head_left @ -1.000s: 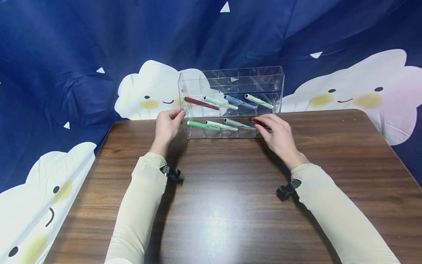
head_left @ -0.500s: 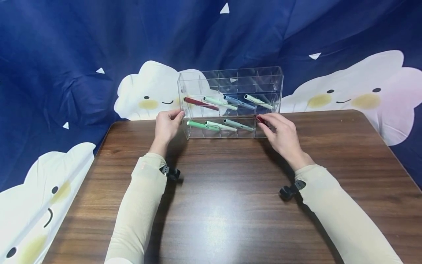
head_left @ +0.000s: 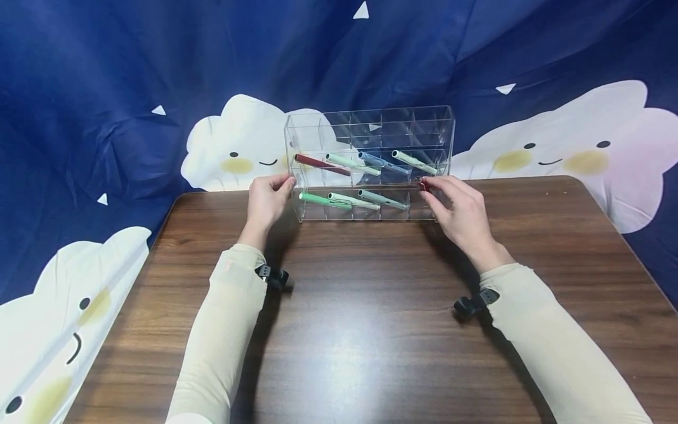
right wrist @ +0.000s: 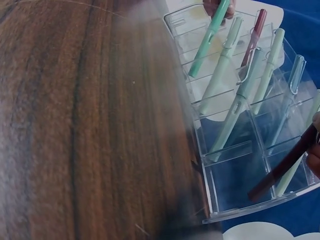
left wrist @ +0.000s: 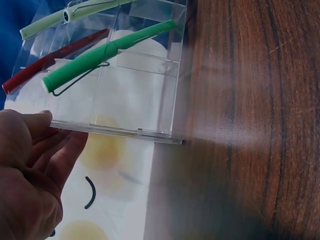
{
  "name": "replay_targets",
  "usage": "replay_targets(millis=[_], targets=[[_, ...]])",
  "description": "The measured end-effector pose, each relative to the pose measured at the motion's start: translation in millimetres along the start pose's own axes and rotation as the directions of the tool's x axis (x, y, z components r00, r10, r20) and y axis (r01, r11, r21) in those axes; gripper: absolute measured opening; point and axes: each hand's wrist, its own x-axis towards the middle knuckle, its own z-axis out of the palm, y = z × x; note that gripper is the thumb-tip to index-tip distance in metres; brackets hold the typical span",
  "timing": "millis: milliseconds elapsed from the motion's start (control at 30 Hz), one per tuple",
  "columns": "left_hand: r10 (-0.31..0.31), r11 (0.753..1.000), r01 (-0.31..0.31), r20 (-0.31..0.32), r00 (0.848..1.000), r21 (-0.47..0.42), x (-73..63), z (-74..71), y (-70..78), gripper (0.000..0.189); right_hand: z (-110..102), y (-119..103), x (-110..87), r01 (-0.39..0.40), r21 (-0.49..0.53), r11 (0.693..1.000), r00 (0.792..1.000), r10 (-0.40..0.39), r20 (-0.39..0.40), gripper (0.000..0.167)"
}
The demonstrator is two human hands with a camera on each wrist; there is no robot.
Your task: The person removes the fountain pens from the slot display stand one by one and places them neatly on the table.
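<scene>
a person's left hand (head_left: pixel 266 201) pinches the left side of a clear rack (head_left: pixel 402 131); seven pens (head_left: pixel 352 164) already lie slanted in it, four above, three below. at the lower row's right end, the right hand (head_left: pixel 464 212) grips a dark red pen (right wrist: pixel 285 167), apparently the only one not yet let go. since the earlier frame, that hand and pen have shifted right; the left stays put.

Blue drape (head_left: pixel 159 47), white cloud prints (head_left: pixel 567 135), brown wood-grain table (head_left: pixel 365 265), pale glare (head_left: pixel 344 365)
</scene>
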Motion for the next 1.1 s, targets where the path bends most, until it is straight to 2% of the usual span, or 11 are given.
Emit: replay_targets(millis=[333,600,700,933,1100], targets=[[0.018,1.000,-0.018,0.006,1.000,0.022,-2.4,2.0,1.4,0.026,-9,-1,-0.4,0.033,0.031,0.999,0.997,-0.031,-0.071,0.029],[0.016,0.999,-0.016,0.002,1.000,0.028,-1.1,-0.2,-0.8,0.026,-18,-6,3.2,0.079,0.023,0.997,0.993,-0.077,-0.092,0.025],[0.010,1.000,-0.010,-0.004,1.000,0.023,-1.5,0.3,-1.3,0.026,-23,-9,4.2,0.072,0.030,0.997,0.993,-0.069,-0.091,0.025],[0.021,1.000,-0.021,-0.005,1.000,0.007,-1.0,0.5,1.0,0.026,-29,-16,3.0,0.028,0.076,0.997,0.988,-0.016,-0.150,0.027],[0.007,1.000,-0.007,-0.007,1.000,0.007,-1.2,-0.2,1.0,0.026,-33,-13,-3.0,0.003,0.080,0.997,0.994,0.006,-0.108,0.027]])
